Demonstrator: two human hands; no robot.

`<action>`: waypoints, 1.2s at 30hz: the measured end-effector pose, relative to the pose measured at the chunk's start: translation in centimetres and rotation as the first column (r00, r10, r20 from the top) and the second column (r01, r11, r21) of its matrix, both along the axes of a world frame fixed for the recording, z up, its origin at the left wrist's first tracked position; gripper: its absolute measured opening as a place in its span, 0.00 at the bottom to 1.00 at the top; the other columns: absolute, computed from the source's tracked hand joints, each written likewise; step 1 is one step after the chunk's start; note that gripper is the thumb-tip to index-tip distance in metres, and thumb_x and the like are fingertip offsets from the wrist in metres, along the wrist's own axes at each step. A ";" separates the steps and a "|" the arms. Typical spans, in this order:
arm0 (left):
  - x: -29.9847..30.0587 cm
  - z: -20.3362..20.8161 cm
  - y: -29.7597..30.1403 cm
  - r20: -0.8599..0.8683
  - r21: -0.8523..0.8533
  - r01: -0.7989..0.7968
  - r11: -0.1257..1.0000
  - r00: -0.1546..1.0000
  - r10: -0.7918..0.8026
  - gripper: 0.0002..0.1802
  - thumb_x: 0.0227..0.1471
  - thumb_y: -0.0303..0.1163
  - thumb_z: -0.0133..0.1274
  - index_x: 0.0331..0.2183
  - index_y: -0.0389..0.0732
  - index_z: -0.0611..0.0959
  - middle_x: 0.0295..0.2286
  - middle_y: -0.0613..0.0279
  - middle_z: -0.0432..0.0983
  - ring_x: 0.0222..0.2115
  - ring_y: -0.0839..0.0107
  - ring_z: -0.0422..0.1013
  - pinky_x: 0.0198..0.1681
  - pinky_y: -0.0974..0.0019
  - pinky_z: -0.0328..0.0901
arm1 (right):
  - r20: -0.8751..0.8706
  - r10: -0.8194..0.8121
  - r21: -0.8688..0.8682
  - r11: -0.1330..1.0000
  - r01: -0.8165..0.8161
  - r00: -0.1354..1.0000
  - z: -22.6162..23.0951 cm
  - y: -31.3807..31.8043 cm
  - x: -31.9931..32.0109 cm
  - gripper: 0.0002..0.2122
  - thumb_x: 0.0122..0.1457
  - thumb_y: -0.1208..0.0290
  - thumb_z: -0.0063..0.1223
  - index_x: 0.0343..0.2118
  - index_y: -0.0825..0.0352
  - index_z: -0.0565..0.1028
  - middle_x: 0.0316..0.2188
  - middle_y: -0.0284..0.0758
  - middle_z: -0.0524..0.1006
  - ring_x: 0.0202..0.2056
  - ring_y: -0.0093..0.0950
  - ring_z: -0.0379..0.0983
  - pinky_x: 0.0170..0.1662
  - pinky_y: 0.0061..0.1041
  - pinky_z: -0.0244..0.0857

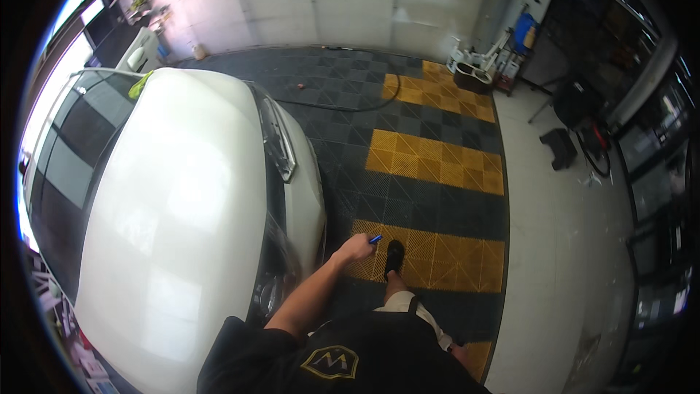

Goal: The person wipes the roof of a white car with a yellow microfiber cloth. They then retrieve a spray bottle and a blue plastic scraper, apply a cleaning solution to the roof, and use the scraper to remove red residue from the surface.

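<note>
In left hand (355, 249), indistinct blue object (375, 238)

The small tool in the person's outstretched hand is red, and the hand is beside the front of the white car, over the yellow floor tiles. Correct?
Not quite. The head view shows the tool is blue, not red. The left hand holds it beside the white car, over the yellow floor tiles.

1 view only: a head-worn fisheye camera, the left unit of a side-by-side pair, looking steeply down from standing height. The wearer's torso and forearm enter from the lower edge. The white car (182, 204) fills the left half at close range; the tiled floor (437, 153) occupies the centre and right. Straight lines bend toward the dark circular rim. The far wall (328, 0) lies along the top.
</note>
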State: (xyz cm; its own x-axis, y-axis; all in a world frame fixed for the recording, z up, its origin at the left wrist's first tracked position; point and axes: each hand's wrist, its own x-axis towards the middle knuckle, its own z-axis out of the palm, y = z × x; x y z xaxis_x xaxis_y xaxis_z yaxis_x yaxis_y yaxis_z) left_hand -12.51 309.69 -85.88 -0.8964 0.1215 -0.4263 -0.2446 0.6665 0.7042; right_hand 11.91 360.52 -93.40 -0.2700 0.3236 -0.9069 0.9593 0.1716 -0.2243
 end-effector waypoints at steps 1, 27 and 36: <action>-2.9 0.3 -0.9 -0.007 0.029 -0.069 0.997 0.998 0.070 0.13 0.52 0.33 0.54 0.36 0.35 0.84 0.28 0.50 0.84 0.31 0.58 0.81 0.39 0.56 0.72 | 0.018 0.071 0.034 0.997 -0.072 0.997 -0.3 -0.8 -5.4 0.18 0.65 0.62 0.51 0.50 0.72 0.73 0.33 0.43 0.76 0.30 0.34 0.75 0.35 0.41 0.75; -60.0 5.3 -46.8 0.207 0.213 -0.768 0.604 0.639 0.741 0.10 0.60 0.33 0.51 0.38 0.37 0.81 0.29 0.58 0.83 0.27 0.68 0.77 0.31 0.63 0.71 | -0.037 0.346 0.098 0.935 -0.342 0.937 -0.8 -43.9 -105.1 0.18 0.66 0.67 0.49 0.56 0.69 0.69 0.27 0.35 0.71 0.25 0.31 0.73 0.30 0.35 0.74; -81.5 3.2 -70.0 0.116 0.223 -0.850 0.478 0.510 0.852 0.12 0.59 0.32 0.50 0.41 0.37 0.82 0.27 0.61 0.81 0.24 0.71 0.73 0.29 0.64 0.68 | 0.072 0.830 -0.007 0.555 -0.832 0.553 -3.4 -70.6 -124.8 0.14 0.66 0.65 0.49 0.48 0.70 0.74 0.33 0.40 0.76 0.35 0.36 0.77 0.42 0.41 0.72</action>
State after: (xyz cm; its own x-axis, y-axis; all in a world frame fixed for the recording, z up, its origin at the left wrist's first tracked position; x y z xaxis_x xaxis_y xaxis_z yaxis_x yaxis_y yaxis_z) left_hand -94.04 239.67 -82.71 -0.6176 -0.6152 -0.4899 -0.5965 -0.0396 0.8017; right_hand -112.91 289.96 -96.83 -0.3770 0.0061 -0.9262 0.3980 0.9040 -0.1560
